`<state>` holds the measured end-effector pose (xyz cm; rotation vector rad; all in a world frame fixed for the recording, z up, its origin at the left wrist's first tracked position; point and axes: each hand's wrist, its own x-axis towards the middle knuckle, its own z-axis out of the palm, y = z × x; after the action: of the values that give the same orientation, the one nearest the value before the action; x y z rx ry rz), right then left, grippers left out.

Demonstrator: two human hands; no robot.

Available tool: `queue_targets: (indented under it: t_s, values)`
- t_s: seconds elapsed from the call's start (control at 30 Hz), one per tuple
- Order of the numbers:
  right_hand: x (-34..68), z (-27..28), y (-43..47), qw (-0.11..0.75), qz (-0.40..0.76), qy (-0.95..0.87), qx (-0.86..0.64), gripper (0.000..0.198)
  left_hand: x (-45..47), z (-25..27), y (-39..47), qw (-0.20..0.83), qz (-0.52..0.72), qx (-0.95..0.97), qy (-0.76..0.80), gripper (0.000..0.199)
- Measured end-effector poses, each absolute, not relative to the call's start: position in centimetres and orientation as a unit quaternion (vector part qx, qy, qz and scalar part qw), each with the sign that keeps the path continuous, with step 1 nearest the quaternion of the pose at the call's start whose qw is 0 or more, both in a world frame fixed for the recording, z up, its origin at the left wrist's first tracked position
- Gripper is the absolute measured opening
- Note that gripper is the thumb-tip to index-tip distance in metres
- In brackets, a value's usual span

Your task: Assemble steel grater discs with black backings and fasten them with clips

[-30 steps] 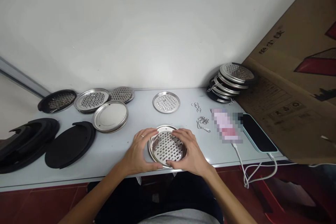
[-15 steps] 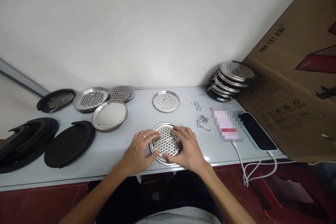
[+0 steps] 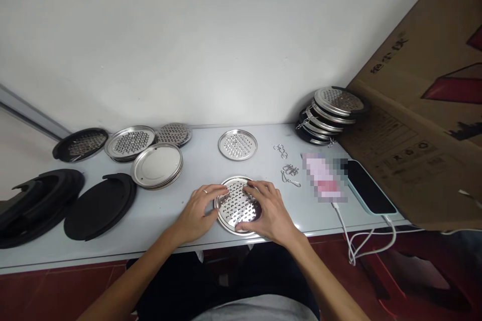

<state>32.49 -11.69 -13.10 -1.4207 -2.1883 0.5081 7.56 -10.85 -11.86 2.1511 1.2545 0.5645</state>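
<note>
A round perforated metal grater disc (image 3: 238, 205) lies within a rimmed metal plate (image 3: 225, 223) near the table's front edge. My right hand (image 3: 271, 213) spans the disc's right side, fingertips at its upper part and thumb at its lower edge, gripping it. At the left rim, my left hand (image 3: 198, 215) wears a ring; its index fingertip touches the disc's upper left, and its thumb is spread apart beside the rim. The undersides of the fingers are hidden. Behind them lies another rimmed plate with a grater surface (image 3: 238, 145).
Left stand stacked plain metal lids (image 3: 157, 164), more grater discs (image 3: 131, 141) and black round covers (image 3: 98, 206). Metal rings and clips (image 3: 290, 170) lie on the right, near a phone (image 3: 371, 188) on a cable. A stack of assembled graters (image 3: 331, 115) leans by a cardboard box (image 3: 406, 110).
My left thumb has drawn back left off the disc to its rim. My right thumb has shifted slightly, and the shine on the disc has changed.
</note>
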Motion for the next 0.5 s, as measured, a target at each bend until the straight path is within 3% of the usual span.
queue_targets:
  t_s: [0.2,0.5]
  values:
    - [32.2,-12.9,-11.7,0.24,0.186,-0.796,-0.524,0.093,7.5,-10.9,-9.6,0.3,0.159,0.813,0.474,0.06]
    - [32.9,-13.5,-11.7,0.269,0.226,-0.791,-0.501,0.086,7.8,-10.8,-9.2,0.302,0.16,0.81,0.476,0.053]
